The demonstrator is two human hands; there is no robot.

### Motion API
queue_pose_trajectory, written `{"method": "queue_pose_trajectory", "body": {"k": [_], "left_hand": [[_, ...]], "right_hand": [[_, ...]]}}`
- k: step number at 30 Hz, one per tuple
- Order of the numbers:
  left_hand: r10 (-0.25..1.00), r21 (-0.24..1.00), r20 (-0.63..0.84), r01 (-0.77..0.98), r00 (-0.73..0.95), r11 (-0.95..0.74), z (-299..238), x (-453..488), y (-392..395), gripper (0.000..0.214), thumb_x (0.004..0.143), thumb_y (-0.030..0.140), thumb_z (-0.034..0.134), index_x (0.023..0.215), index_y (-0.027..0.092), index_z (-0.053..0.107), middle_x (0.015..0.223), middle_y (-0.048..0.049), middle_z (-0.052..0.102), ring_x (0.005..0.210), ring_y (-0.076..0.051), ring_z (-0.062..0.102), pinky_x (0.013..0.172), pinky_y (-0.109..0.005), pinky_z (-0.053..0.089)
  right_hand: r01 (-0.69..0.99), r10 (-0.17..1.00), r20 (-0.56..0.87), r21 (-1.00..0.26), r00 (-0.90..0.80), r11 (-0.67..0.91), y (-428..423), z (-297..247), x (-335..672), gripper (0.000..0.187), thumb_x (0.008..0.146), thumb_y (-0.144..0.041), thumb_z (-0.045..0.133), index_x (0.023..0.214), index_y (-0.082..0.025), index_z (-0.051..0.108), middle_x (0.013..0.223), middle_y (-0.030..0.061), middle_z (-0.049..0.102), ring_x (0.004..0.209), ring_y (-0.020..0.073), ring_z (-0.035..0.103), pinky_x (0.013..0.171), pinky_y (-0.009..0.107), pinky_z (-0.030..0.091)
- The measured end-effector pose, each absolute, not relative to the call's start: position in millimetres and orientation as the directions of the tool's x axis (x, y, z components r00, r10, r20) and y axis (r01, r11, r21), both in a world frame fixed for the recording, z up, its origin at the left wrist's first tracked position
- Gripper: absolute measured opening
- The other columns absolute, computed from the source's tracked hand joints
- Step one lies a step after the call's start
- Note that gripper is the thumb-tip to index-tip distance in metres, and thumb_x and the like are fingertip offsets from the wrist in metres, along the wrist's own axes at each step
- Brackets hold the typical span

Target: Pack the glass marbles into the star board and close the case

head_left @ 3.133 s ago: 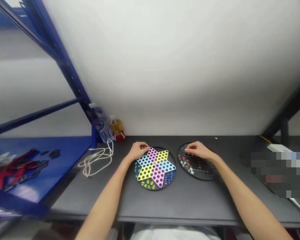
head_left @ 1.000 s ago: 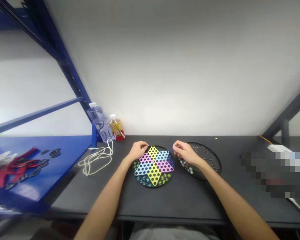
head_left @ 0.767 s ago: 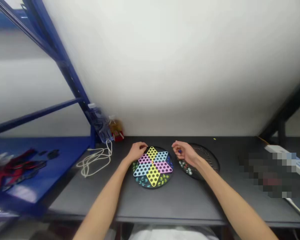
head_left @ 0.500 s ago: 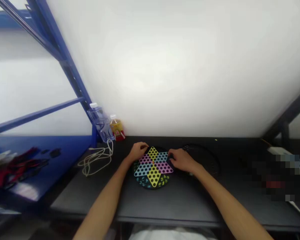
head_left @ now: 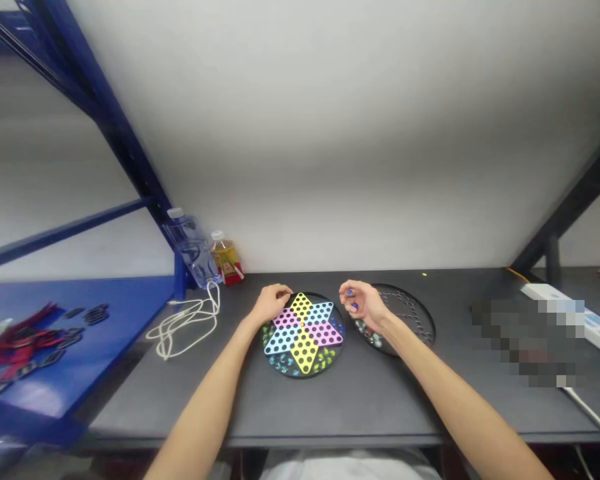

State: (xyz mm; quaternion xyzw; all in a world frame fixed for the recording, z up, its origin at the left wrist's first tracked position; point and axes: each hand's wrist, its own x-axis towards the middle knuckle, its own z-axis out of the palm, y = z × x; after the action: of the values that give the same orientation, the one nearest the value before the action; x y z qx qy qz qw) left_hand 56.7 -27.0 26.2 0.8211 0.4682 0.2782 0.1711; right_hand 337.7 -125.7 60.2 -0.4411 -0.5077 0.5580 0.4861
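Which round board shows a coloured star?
The left board, at the left hand; the right board, partly hidden by the right hand, shows none.

Right of the star board (head_left: 305,352), the right hand (head_left: 364,305) hides part of the round tray (head_left: 405,303); blue marbles (head_left: 355,306) in its palm cannot be fully counted. At the board's upper-left rim, the left hand's (head_left: 271,303) grip is obscured. Far right of it, a dark item (head_left: 523,343) is pixelated. Far left, red straps (head_left: 17,350) are blurred.
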Motion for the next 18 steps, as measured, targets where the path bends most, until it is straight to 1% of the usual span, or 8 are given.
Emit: {"method": "queue_pose_trajectory", "body": {"k": [2,4,7,9,11,13,15,18], "left_hand": [[0.865,0.546,0.298,0.671,0.404,-0.502,26.2,56.8,-27.3,0.024,0.081,0.026,0.055,0.092,0.020,0.075,0.091,-0.0050,0.072,0.083,-0.019,0.064,0.083,-0.030,0.050],[0.865,0.547,0.298,0.671,0.403,-0.501,26.2,57.1,-28.0,0.025,0.081,0.026,0.054,0.093,0.020,0.075,0.092,-0.0052,0.072,0.084,-0.019,0.064,0.083,-0.030,0.049],[0.867,0.539,0.297,0.679,0.400,-0.498,26.0,57.2,-28.8,0.025,0.081,0.025,0.054,0.092,0.020,0.076,0.092,-0.0051,0.072,0.084,-0.019,0.064,0.084,-0.030,0.049],[0.866,0.536,0.300,0.681,0.399,-0.499,25.7,57.1,-28.9,0.025,0.081,0.025,0.054,0.092,0.020,0.076,0.091,-0.0052,0.072,0.083,-0.019,0.064,0.084,-0.031,0.049],[0.865,0.536,0.303,0.678,0.401,-0.502,25.5,57.0,-28.7,0.025,0.082,0.025,0.054,0.093,0.020,0.076,0.091,-0.0053,0.072,0.083,-0.019,0.064,0.083,-0.030,0.049],[0.862,0.537,0.304,0.675,0.406,-0.507,25.5,56.9,-28.4,0.025,0.082,0.025,0.054,0.093,0.019,0.075,0.091,-0.0053,0.072,0.083,-0.019,0.064,0.083,-0.030,0.049],[0.861,0.541,0.305,0.669,0.408,-0.509,25.8,57.0,-28.3,0.024,0.082,0.024,0.054,0.092,0.019,0.075,0.092,-0.0053,0.072,0.084,-0.019,0.064,0.083,-0.030,0.049],[0.859,0.544,0.307,0.665,0.409,-0.511,26.4,57.4,-28.4,0.024,0.081,0.024,0.054,0.092,0.019,0.076,0.092,-0.0055,0.073,0.085,-0.019,0.064,0.084,-0.030,0.049]], "right_hand": [[-0.044,0.992,0.006,-0.999,-0.122,0.001,-125.5,59.3,335.8,0.040,0.082,-0.059,0.047,0.081,-0.019,0.055,0.067,0.0002,0.053,0.046,0.0092,0.034,0.041,0.022,0.018],[0.244,0.991,0.091,-0.963,-0.101,0.113,-128.1,57.7,333.0,0.035,0.079,-0.054,0.056,0.075,-0.019,0.058,0.065,0.0004,0.055,0.050,0.0103,0.039,0.046,0.022,0.026],[0.671,0.961,0.191,-0.688,-0.201,0.277,-135.2,55.3,328.8,0.023,0.079,-0.040,0.062,0.071,-0.019,0.064,0.069,0.0034,0.063,0.063,0.0147,0.052,0.059,0.025,0.036],[0.787,0.948,0.163,-0.529,-0.274,0.318,-139.2,54.1,326.3,0.018,0.081,-0.035,0.060,0.075,-0.019,0.067,0.075,0.0055,0.067,0.070,0.0173,0.058,0.064,0.027,0.037],[0.823,0.943,0.134,-0.463,-0.303,0.330,-140.9,53.2,324.1,0.018,0.084,-0.033,0.057,0.078,-0.020,0.068,0.079,0.0068,0.069,0.073,0.0189,0.060,0.065,0.028,0.037],[0.825,0.950,0.139,-0.470,-0.281,0.313,-139.7,52.6,323.5,0.019,0.084,-0.033,0.056,0.077,-0.020,0.067,0.078,0.0069,0.069,0.073,0.0192,0.060,0.064,0.028,0.036],[0.785,0.965,0.162,-0.560,-0.208,0.263,-136.0,52.7,326.0,0.020,0.082,-0.034,0.056,0.072,-0.019,0.064,0.073,0.0061,0.066,0.069,0.0179,0.058,0.061,0.027,0.035],[0.481,0.993,0.086,-0.869,-0.083,0.115,-128.3,55.1,337.3,0.023,0.080,-0.036,0.054,0.065,-0.019,0.056,0.058,0.0010,0.053,0.052,0.0127,0.044,0.050,0.025,0.030]]}}
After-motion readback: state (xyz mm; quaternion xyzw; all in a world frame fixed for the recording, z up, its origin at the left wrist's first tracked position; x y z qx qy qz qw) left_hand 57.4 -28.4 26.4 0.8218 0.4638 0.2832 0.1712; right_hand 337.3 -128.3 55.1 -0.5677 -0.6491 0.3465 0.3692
